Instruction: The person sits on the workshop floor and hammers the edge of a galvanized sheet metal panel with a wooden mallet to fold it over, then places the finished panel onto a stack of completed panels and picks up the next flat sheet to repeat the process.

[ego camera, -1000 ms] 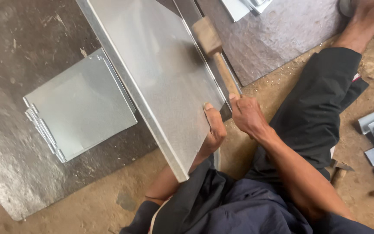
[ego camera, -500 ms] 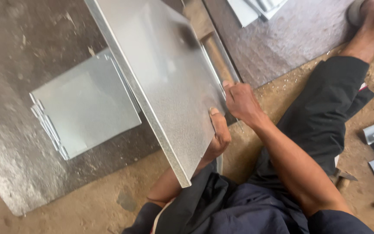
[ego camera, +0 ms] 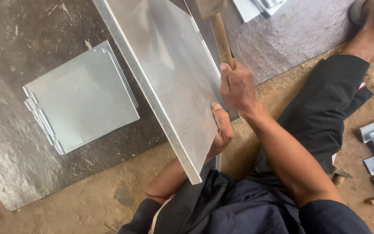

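The left hand (ego camera: 220, 130) clamps the near edge of the tilted sheet (ego camera: 165, 73), propped over the floor. The right hand (ego camera: 237, 86) grips a mallet (ego camera: 215, 21) raised beside it. Judging by the stack (ego camera: 81, 97) of folded panels, some are done; this sheet's far edge is hidden.

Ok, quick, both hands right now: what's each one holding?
Left hand: gripping the near edge of the metal sheet, thumb on top.
Right hand: closed around the wooden mallet handle.
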Available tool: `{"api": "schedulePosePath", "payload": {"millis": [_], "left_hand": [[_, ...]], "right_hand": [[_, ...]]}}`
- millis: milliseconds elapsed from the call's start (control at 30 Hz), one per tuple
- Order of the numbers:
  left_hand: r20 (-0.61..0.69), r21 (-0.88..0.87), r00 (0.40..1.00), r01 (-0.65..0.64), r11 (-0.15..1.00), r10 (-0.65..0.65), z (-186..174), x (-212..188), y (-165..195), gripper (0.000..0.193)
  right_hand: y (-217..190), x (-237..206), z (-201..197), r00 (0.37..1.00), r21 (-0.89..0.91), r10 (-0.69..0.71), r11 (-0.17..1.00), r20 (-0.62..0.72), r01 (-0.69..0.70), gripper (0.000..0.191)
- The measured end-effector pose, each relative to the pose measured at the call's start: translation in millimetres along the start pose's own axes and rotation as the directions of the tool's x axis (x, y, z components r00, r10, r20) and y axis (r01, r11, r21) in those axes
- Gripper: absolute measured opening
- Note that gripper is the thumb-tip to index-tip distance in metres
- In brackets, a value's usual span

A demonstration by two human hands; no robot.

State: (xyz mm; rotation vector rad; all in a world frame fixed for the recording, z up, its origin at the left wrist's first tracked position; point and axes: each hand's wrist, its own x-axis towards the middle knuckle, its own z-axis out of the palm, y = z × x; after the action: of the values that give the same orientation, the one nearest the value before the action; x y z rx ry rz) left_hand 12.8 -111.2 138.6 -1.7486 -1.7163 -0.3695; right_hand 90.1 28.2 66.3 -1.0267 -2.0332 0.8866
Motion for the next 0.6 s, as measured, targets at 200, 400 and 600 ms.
{"api": "schedulePosePath", "payload": {"millis": [200,400,600], "left_hand": [[-0.028,-0.07,0.997,0.074,0.995,-0.077,38.7,-82.4,9.2,0.023],[0.573,-0.557,0.492,0.82,0.128,-0.656,82.2,-199.0,-28.6,0.033],[0.996,0.089,-0.026,0.476,-0.875,0.088,99.2,-220.3,-54.9,0.066]], "right_hand": [[43.1,-13.4,-16.8,0.962,-0.103,0.216,0.974,0.17,-0.201,0.052],[54.7,-126.6,-49.3,0.913,-0.234,0.367,0.917,0.179,-0.323,0.054],[37.8,-148.6,-71.4,0.826,-0.157,0.532,0.846,0.187,-0.509,0.054]]}}
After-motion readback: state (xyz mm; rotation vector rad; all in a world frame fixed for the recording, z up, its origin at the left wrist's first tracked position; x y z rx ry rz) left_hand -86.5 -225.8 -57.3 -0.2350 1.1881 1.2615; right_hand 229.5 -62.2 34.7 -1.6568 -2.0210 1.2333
